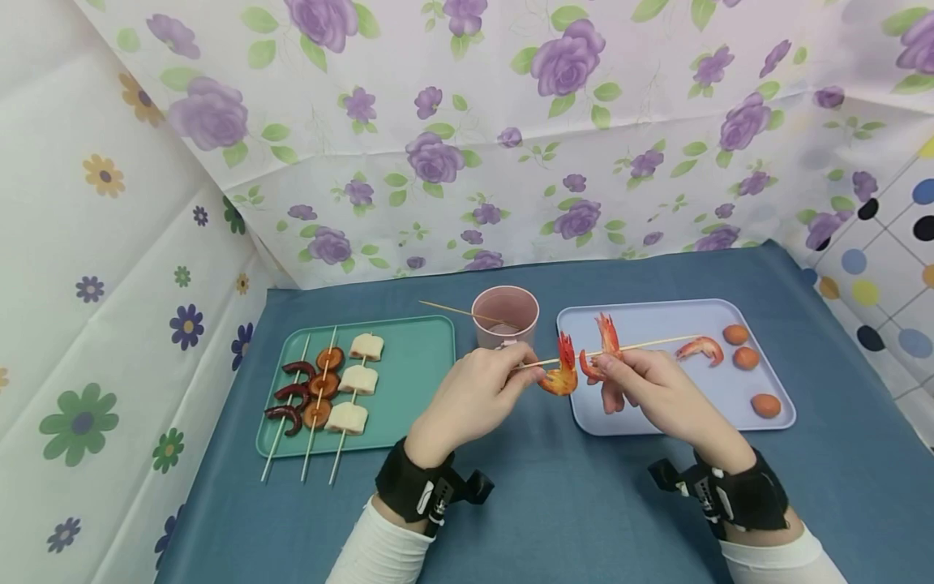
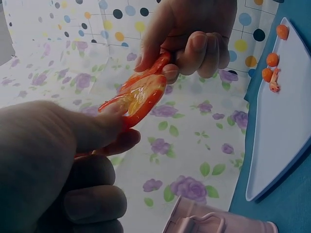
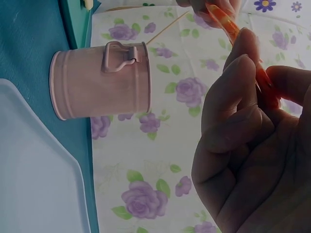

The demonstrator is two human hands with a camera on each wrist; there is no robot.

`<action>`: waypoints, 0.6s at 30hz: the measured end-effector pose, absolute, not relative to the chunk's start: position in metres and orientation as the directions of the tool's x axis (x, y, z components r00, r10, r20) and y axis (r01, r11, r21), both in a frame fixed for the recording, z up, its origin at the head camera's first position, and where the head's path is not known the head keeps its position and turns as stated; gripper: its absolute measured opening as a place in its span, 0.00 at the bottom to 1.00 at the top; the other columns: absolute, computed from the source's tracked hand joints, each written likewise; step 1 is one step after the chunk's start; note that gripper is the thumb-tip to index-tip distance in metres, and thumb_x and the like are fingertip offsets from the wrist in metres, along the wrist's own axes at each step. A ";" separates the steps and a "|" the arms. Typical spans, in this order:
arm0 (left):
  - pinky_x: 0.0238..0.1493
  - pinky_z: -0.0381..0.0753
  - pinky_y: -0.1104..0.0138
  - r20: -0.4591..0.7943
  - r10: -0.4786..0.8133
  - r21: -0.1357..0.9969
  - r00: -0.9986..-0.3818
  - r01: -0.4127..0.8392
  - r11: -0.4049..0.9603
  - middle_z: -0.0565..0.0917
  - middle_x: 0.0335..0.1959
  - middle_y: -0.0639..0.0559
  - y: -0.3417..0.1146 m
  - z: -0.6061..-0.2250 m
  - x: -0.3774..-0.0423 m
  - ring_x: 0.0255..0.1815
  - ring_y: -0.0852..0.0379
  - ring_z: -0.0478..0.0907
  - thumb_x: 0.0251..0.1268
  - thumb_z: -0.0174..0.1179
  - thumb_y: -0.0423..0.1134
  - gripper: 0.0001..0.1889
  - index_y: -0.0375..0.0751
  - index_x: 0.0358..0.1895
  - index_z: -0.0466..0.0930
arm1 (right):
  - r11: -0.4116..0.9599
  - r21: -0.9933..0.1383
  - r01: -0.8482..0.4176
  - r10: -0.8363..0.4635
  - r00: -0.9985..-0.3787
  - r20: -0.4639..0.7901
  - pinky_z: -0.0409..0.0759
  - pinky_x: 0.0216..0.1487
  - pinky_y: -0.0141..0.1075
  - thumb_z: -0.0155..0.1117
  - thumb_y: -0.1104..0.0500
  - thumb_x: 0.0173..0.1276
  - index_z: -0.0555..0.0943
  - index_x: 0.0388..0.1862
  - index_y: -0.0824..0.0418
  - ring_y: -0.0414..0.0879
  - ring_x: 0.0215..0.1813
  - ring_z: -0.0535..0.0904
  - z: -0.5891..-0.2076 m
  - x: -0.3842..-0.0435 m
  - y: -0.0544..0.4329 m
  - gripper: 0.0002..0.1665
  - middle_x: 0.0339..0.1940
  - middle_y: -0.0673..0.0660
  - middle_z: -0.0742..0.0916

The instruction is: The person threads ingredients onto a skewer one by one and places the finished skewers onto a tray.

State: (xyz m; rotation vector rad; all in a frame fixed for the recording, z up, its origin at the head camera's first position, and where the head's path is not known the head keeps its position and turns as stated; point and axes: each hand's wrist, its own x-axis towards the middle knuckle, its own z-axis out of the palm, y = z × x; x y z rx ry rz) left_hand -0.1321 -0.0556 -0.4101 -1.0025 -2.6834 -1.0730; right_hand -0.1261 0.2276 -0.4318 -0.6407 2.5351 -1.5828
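My left hand grips a thin bamboo skewer near its left end. A curled orange shrimp is on the skewer, right beside the left fingertips. My right hand pinches a second shrimp between thumb and fingers, its tail pointing up. The skewer passes by or through this one; fingers hide which. Its other end juts out rightward over the lavender tray. From the left wrist, the two shrimp look nearly touching. The right wrist view shows the pinched shrimp partly covered by fingers.
On the lavender tray lie another shrimp and several small brown balls. Behind the hands stands a pink cup with a skewer leaning in it. At left, a green tray bears 3 loaded skewers.
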 end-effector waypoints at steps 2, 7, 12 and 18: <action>0.26 0.67 0.67 0.304 0.549 0.589 -0.779 0.606 0.534 0.79 0.27 0.57 -0.056 -0.410 -0.132 0.23 0.62 0.69 0.82 0.63 0.41 0.05 0.44 0.46 0.85 | 0.380 -0.874 -0.304 -0.393 -0.908 0.145 0.74 0.32 0.39 0.55 0.55 0.88 0.85 0.35 0.55 0.56 0.27 0.77 -0.433 -0.126 0.227 0.18 0.22 0.50 0.85; 0.30 0.70 0.65 0.300 0.549 0.594 -0.780 0.603 0.532 0.83 0.31 0.53 -0.058 -0.409 -0.133 0.25 0.60 0.71 0.83 0.60 0.39 0.06 0.44 0.47 0.85 | 0.395 -0.868 -0.300 -0.390 -0.910 0.137 0.75 0.31 0.39 0.54 0.54 0.89 0.85 0.35 0.54 0.52 0.27 0.77 -0.433 -0.127 0.227 0.19 0.23 0.49 0.85; 0.29 0.70 0.65 0.302 0.543 0.598 -0.783 0.599 0.532 0.80 0.30 0.57 -0.058 -0.409 -0.133 0.25 0.61 0.70 0.83 0.61 0.39 0.06 0.45 0.46 0.85 | 0.388 -0.868 -0.309 -0.397 -0.906 0.145 0.75 0.30 0.39 0.53 0.55 0.89 0.84 0.36 0.54 0.50 0.27 0.78 -0.434 -0.127 0.228 0.19 0.23 0.49 0.86; 0.28 0.68 0.66 0.310 0.538 0.597 -0.784 0.601 0.532 0.77 0.28 0.59 -0.059 -0.409 -0.134 0.24 0.62 0.69 0.83 0.61 0.40 0.05 0.45 0.46 0.85 | 0.374 -0.871 -0.320 -0.410 -0.899 0.155 0.76 0.31 0.39 0.53 0.57 0.89 0.84 0.38 0.56 0.52 0.28 0.80 -0.434 -0.127 0.230 0.17 0.25 0.49 0.86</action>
